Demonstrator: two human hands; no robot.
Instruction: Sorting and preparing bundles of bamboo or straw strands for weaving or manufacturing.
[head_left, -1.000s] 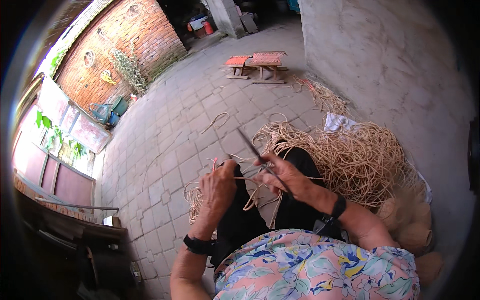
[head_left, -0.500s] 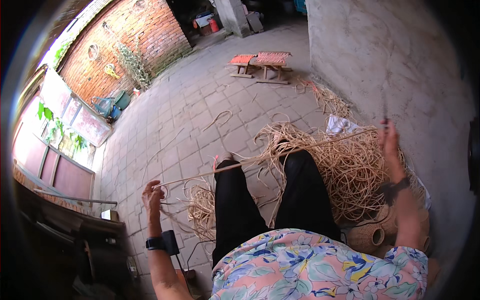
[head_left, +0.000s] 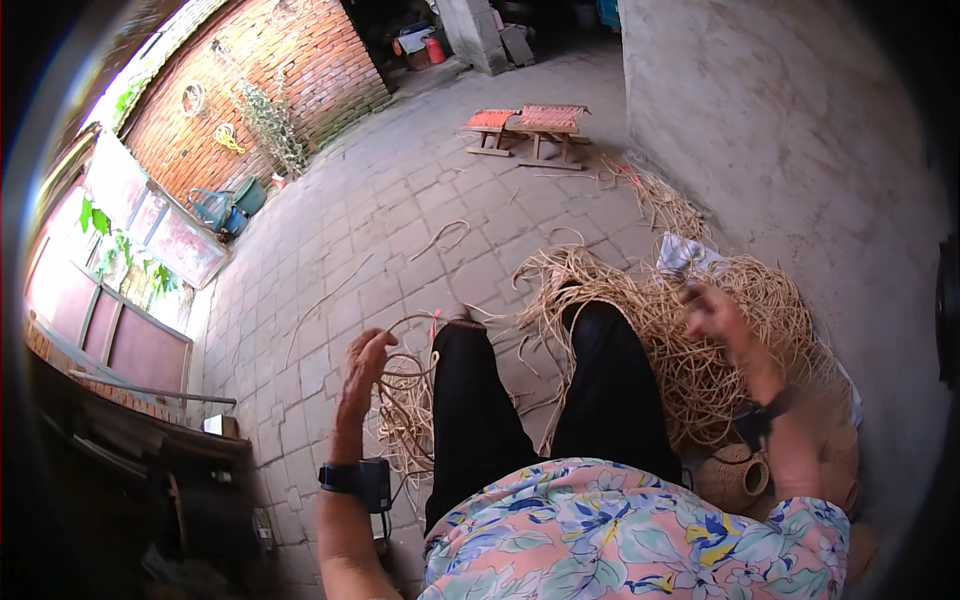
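My left hand (head_left: 365, 372) is beside my left knee, its fingers closed on a tan straw-like cord (head_left: 410, 317). The cord curves from these fingers toward the knee. Smeared by motion, my right hand (head_left: 716, 314) is over a large tangled heap of the same cord (head_left: 700, 385) on my right. Something dark shows at its fingertips, too blurred to name. A smaller heap of cord (head_left: 405, 410) lies on the ground by my left leg.
Woven round baskets (head_left: 733, 474) sit by my right hip. White cloth (head_left: 688, 254) lies at the heap's far edge. Two low stools with woven red seats (head_left: 550, 118) stand farther off on the paving. A plastered wall (head_left: 760, 130) rises at right; loose cords (head_left: 440, 238) lie ahead.
Both hands have come closer together, the right one swinging left and down over the heap. The cord stretched straight between them before now hangs slack and curls near my left hand.
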